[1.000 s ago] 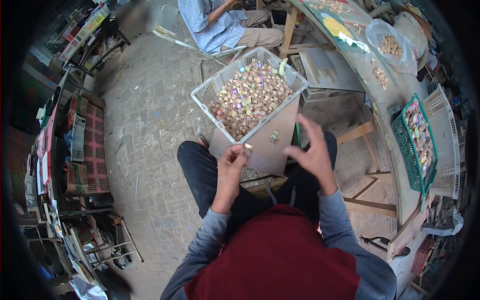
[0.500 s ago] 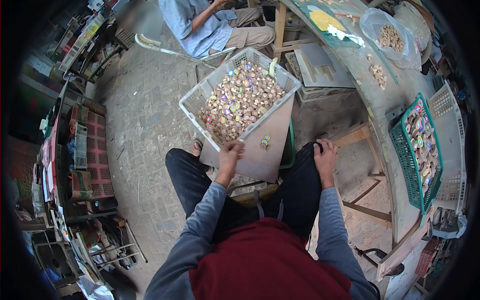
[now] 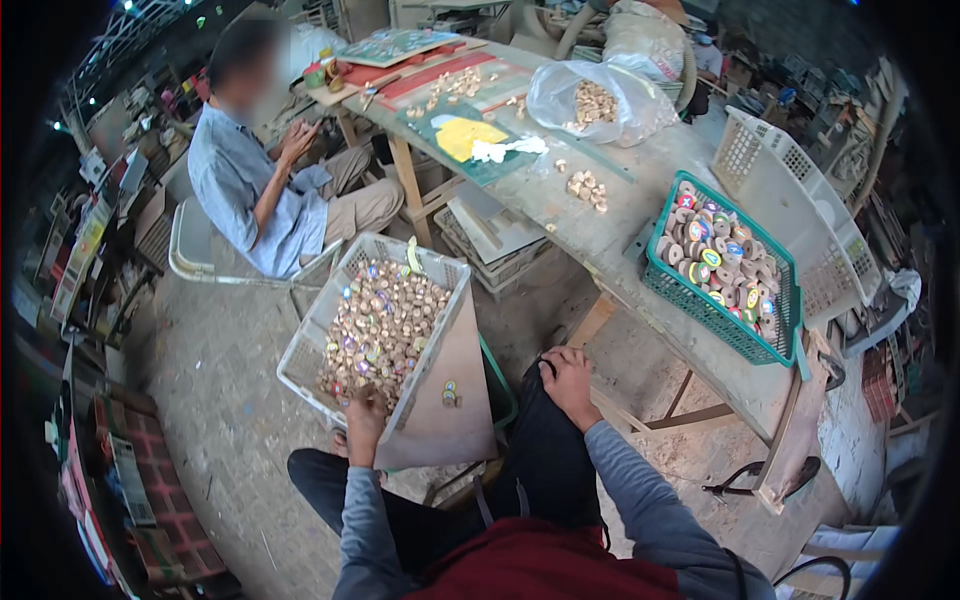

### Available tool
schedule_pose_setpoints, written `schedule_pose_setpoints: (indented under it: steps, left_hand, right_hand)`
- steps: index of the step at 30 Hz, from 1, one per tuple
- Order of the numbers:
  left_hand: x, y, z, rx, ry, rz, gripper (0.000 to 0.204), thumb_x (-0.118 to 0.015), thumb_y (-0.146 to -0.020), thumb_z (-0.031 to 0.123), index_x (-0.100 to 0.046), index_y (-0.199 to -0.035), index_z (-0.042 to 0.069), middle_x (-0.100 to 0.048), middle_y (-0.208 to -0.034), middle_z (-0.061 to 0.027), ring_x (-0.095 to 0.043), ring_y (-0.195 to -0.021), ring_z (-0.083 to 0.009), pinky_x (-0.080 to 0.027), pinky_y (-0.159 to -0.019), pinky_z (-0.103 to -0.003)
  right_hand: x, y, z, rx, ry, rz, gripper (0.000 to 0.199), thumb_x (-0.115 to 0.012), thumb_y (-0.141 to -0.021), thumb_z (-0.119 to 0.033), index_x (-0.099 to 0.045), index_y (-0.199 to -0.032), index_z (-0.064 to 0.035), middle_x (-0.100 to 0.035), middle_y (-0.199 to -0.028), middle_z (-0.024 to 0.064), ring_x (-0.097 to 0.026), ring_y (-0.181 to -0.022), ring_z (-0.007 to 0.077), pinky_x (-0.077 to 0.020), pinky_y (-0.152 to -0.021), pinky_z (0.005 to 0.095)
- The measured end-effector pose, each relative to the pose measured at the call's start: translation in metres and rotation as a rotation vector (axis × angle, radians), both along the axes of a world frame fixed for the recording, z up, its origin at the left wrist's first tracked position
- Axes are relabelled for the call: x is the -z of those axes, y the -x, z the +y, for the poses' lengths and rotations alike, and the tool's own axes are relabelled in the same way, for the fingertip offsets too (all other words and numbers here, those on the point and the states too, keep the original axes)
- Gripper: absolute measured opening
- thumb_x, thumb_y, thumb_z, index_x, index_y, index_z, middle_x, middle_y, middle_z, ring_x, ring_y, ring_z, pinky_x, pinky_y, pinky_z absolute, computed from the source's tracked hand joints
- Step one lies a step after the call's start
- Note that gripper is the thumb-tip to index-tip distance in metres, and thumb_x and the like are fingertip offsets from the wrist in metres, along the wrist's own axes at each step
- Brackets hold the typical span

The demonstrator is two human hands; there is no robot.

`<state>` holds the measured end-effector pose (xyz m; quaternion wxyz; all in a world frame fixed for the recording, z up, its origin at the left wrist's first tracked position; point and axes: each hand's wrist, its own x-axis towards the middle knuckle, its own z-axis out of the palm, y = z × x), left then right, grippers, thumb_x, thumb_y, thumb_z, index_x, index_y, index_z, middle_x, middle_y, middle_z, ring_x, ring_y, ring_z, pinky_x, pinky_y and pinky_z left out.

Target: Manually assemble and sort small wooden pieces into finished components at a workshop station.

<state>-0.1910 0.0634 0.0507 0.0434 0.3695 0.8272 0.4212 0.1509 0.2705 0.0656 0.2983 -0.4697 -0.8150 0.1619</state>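
Fingers of the left hand (image 3: 366,408) bend inward, bunched at the near end of the perforated white plastic crate (image 3: 447,268); I cannot tell whether they grip anything. Those of the right hand (image 3: 570,385) lie loosely spread over the right knee (image 3: 532,435), seemingly empty. The wood-legged worktable (image 3: 620,230) stands at one o'clock from the right hand. The crate sits on a brown board (image 3: 450,432), its long axis running from seven to one o'clock. On the worktable, a green mesh basket (image 3: 718,318) runs ten to four. Small round wooden pieces (image 3: 385,325) heap inside the crate, facing every way. Coloured discs (image 3: 449,392) lie on the board, three o'clock from the left hand.
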Motion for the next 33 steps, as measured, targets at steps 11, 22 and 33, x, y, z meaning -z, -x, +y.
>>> schedule_pose_setpoints:
  steps: [11, 22, 33]
  left_hand:
    - [0.002, -0.082, -0.058, 0.361, 0.109, -0.188, 0.021, -0.069, -0.082, 0.013, -0.068, -0.1, 0.003, -0.07, -0.083, -0.0143, -0.068, -0.07, -0.0302, -0.054, -0.065, -0.04]
    - [0.025, -0.08, -0.069, 0.483, 0.236, -0.173, 0.028, -0.072, -0.081, 0.022, -0.069, -0.104, 0.006, -0.072, -0.085, -0.0143, -0.069, -0.073, -0.0322, -0.055, -0.068, -0.042]
    - [0.049, -0.08, -0.07, 0.522, 0.279, -0.099, 0.028, -0.072, -0.08, 0.024, -0.07, -0.102, 0.007, -0.071, -0.084, -0.0149, -0.069, -0.076, -0.0324, -0.055, -0.071, -0.043]
  right_hand:
    - [-0.222, 0.081, 0.053, -0.086, -0.358, 0.427, 0.011, -0.059, -0.089, -0.008, -0.065, -0.094, 0.0007, -0.063, -0.089, 0.0197, -0.062, -0.082, 0.0403, -0.0496, -0.072, 0.045]
    - [-0.212, 0.073, 0.151, 0.474, -0.259, 0.103, 0.038, -0.065, -0.079, -0.009, -0.056, -0.115, 0.0, -0.05, -0.114, 0.0261, -0.053, -0.104, 0.0432, -0.0478, -0.089, 0.0491]
    - [-0.213, 0.067, 0.151, 0.453, -0.207, 0.002, 0.037, -0.061, -0.081, -0.008, -0.057, -0.117, -0.002, -0.052, -0.113, 0.024, -0.053, -0.106, 0.0423, -0.0483, -0.088, 0.0514]
